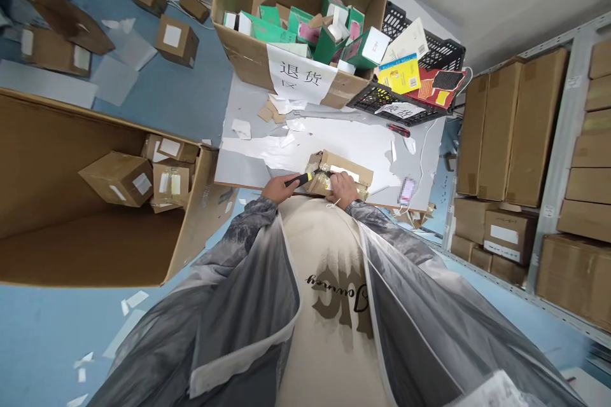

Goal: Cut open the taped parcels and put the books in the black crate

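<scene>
My left hand (279,189) is closed around a black and yellow utility knife (300,180), its tip end at a small cardboard box (359,172). That box lies at the near edge of the white table, with clear tape and a white label on it. My right hand (344,189) rests on the box's near side, its fingers curled over the cardboard and tape. The blade is too small to make out.
On the table (334,133) stand a large carton (238,60) of green boxes and a black crate (429,51). Paper scraps and a red-black tool (398,130) lie nearby. A big open carton (191,229) stands left; shelves (554,184) with boxes stand right.
</scene>
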`<state>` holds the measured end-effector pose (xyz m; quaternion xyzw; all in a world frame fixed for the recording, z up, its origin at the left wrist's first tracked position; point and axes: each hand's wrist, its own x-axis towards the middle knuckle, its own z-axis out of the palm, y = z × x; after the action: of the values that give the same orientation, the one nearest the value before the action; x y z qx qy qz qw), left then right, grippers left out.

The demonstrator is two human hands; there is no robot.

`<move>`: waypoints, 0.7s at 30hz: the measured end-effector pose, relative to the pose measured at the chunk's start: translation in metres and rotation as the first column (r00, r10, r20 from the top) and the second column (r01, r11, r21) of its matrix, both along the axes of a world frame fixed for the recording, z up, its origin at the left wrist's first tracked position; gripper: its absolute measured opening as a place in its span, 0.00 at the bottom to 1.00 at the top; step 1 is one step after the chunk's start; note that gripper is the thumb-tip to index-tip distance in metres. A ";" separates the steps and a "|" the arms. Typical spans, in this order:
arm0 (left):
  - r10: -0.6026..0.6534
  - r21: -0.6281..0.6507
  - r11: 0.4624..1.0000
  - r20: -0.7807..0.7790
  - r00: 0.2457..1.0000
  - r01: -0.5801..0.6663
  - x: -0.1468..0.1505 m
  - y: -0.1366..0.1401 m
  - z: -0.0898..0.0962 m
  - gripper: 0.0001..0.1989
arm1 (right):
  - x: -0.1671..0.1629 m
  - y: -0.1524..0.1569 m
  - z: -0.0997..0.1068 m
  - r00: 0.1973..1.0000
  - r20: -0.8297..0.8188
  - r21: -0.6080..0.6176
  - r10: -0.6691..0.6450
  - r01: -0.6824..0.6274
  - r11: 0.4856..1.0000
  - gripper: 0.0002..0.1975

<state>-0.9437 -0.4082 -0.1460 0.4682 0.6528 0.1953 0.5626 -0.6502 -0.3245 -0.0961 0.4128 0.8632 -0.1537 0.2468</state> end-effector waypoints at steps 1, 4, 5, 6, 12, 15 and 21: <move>-0.014 0.009 1.000 -0.004 1.000 0.014 -0.001 0.001 0.002 0.35 | 0.000 -0.001 0.000 1.000 0.006 -0.003 -0.005 0.005 1.000 0.26; -0.052 0.056 0.997 -0.069 0.996 0.056 -0.004 0.003 0.002 0.31 | 0.000 -0.005 0.002 0.998 0.052 -0.024 0.021 -0.020 1.000 0.22; -0.064 0.063 0.996 -0.095 0.993 0.070 -0.005 0.003 0.001 0.30 | 0.001 -0.006 0.003 0.997 0.071 -0.036 0.034 -0.031 0.999 0.21; -0.073 0.059 0.995 -0.114 0.991 0.081 -0.006 0.003 -0.001 0.29 | 0.002 -0.008 0.004 0.995 0.090 -0.047 0.041 -0.037 0.998 0.19; -0.129 0.043 0.989 -0.181 0.975 0.139 0.005 0.000 -0.005 0.27 | 0.011 -0.019 0.009 0.994 0.053 -0.096 0.099 -0.094 0.991 0.18; -0.173 0.031 0.982 -0.256 0.951 0.187 0.021 -0.002 0.003 0.28 | 0.017 -0.023 0.011 0.990 0.008 -0.121 0.143 -0.141 0.983 0.23; -0.180 0.021 0.981 -0.280 0.943 0.193 0.043 0.002 0.013 0.25 | 0.029 -0.027 0.013 0.991 -0.057 -0.192 0.123 -0.131 0.973 0.24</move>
<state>-0.9011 -0.4065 -0.1331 0.5641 0.6728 0.0897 0.4703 -0.6207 -0.3517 -0.0830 0.3270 0.8739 -0.2307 0.2760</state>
